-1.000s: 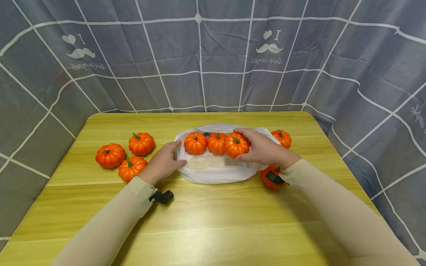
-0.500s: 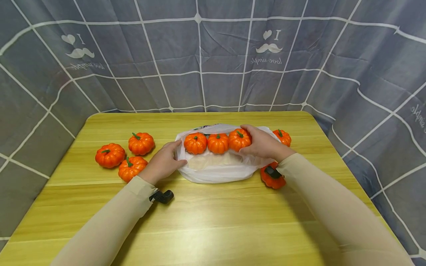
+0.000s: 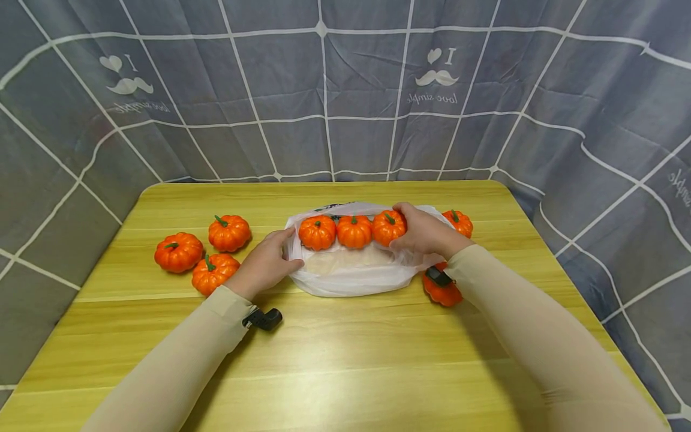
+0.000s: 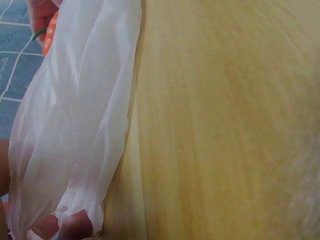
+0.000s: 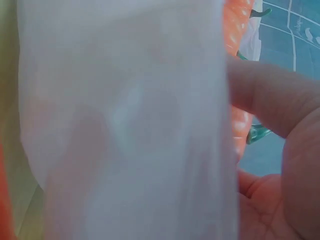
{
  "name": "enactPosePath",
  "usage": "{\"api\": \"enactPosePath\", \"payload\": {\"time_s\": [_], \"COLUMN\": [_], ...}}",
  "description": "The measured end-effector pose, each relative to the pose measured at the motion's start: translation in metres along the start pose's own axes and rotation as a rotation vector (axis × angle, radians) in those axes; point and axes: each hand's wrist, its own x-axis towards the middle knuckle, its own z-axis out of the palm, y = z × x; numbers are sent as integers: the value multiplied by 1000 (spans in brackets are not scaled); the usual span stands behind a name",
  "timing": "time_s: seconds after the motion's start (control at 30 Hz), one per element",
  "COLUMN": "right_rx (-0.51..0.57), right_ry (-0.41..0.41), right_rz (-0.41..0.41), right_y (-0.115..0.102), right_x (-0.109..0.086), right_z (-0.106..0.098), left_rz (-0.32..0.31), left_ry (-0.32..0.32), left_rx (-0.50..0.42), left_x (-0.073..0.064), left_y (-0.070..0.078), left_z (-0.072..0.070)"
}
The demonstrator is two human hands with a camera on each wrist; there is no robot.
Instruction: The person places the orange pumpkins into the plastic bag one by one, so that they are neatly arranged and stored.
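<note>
The right hand (image 3: 429,235) grips the end pumpkin (image 3: 386,229), thumb on its near side and fingers beyond it. The left hand (image 3: 263,264) touches the left rim of the bag (image 3: 351,287), its thumb and forefinger spread; whether it pinches the plastic I cannot tell. The end pumpkin sits at the right of a row of three in the bag's mouth, with the middle pumpkin (image 3: 354,234) and the first pumpkin (image 3: 317,234) to its left. The white bag lies about midway along the table's far edge. Just left of the left hand is a near pumpkin (image 3: 213,276); behind it stand a far pumpkin (image 3: 230,235) and, closest to the table's left edge, an outer pumpkin (image 3: 178,254). Toward the far right corner, a corner pumpkin (image 3: 459,224) shows behind the right hand. Nearer, a wrist camera (image 3: 438,276) partly hides a right-side pumpkin (image 3: 444,295). A grey curtain (image 3: 345,90) rises beyond the table (image 3: 345,366).
</note>
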Motion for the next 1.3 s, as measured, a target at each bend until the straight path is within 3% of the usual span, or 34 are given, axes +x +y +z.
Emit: {"api": "enactPosePath", "payload": {"time_s": [0.27, 1.3], "right_rx": [-33, -122], "right_ry": [-17, 43], "right_rz": [62, 87], "right_y": [-1, -2], "right_x": [5, 13], "right_z": [-1, 6], "left_rz": [3, 13], "left_ry": [0, 2], "left_rx": [2, -4], "left_x": [1, 1], "left_y": [-1, -2], "left_z": [1, 3]}}
